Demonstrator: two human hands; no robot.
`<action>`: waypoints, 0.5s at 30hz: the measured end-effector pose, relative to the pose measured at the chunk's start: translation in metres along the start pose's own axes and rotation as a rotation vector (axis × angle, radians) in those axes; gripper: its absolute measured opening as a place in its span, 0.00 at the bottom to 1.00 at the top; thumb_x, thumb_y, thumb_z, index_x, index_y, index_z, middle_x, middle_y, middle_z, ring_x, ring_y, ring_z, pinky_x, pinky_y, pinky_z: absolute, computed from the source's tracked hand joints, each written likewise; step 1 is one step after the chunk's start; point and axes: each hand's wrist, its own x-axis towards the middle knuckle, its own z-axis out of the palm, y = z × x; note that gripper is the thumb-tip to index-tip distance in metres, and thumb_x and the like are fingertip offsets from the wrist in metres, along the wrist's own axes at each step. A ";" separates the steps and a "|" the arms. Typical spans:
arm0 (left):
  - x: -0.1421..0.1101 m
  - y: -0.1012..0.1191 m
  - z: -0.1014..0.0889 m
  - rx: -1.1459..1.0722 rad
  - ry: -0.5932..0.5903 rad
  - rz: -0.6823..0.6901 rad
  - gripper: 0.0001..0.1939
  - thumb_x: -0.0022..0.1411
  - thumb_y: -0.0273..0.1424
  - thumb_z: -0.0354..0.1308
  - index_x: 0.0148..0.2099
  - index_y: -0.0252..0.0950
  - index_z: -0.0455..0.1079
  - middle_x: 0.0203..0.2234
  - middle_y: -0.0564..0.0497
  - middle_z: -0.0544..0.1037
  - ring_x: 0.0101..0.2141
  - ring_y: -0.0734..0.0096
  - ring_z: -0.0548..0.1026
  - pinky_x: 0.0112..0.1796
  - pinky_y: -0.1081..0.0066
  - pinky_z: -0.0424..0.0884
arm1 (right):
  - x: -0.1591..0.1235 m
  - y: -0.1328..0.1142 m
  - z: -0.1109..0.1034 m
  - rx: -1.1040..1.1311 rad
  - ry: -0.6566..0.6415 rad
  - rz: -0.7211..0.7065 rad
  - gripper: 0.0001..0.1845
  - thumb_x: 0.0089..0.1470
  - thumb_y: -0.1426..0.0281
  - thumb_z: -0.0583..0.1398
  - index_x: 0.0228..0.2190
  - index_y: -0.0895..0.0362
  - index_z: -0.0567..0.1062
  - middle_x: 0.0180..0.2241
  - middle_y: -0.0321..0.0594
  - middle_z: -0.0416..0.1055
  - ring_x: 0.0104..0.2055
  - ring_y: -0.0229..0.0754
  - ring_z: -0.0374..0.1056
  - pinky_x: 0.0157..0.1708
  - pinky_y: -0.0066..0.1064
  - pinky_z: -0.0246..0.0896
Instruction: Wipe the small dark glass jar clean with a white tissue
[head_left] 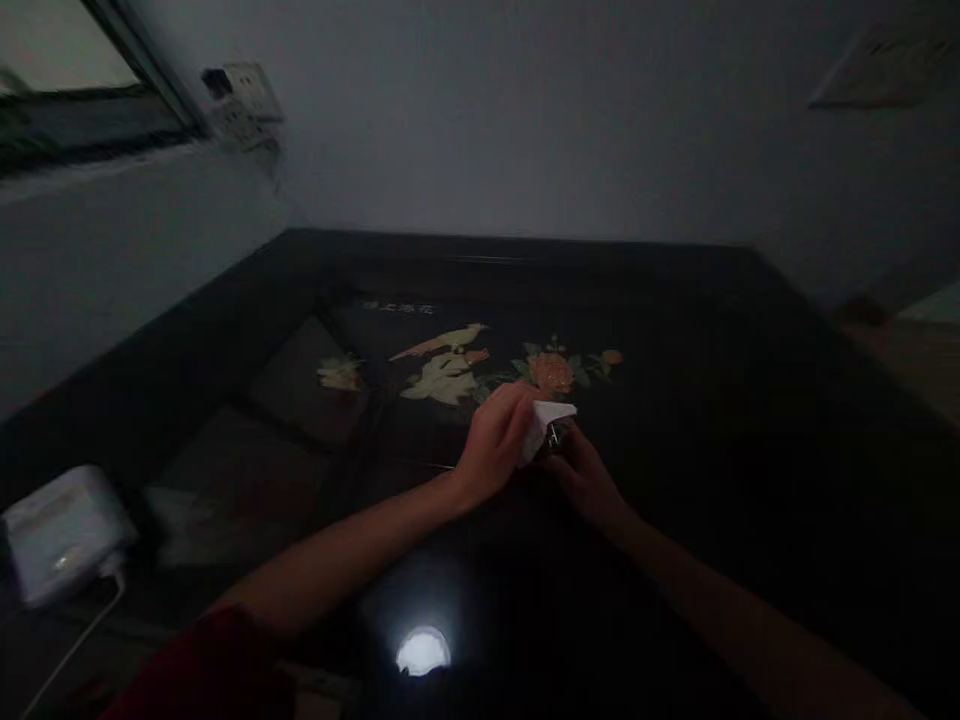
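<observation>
Both my hands meet over the middle of a dark, glossy table top. My left hand is closed round a crumpled white tissue, whose corner sticks out between the hands. Just right of it, my right hand is closed on a small object with a shiny metallic glint. The tissue lies against this object, and the fingers and dim light hide its kind. A painted bird and a red flower decorate the table surface beyond my hands.
A white box-shaped device with a white cable stands at the left. The wall behind carries a socket near a window. A bright round light reflection shows on the near part of the table.
</observation>
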 end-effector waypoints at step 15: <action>0.004 0.000 -0.002 0.020 -0.067 0.148 0.19 0.71 0.37 0.39 0.42 0.34 0.70 0.38 0.44 0.76 0.43 0.63 0.72 0.50 0.61 0.63 | -0.003 0.007 -0.008 0.134 -0.006 0.054 0.22 0.49 0.54 0.63 0.41 0.56 0.72 0.40 0.42 0.74 0.43 0.49 0.70 0.46 0.40 0.66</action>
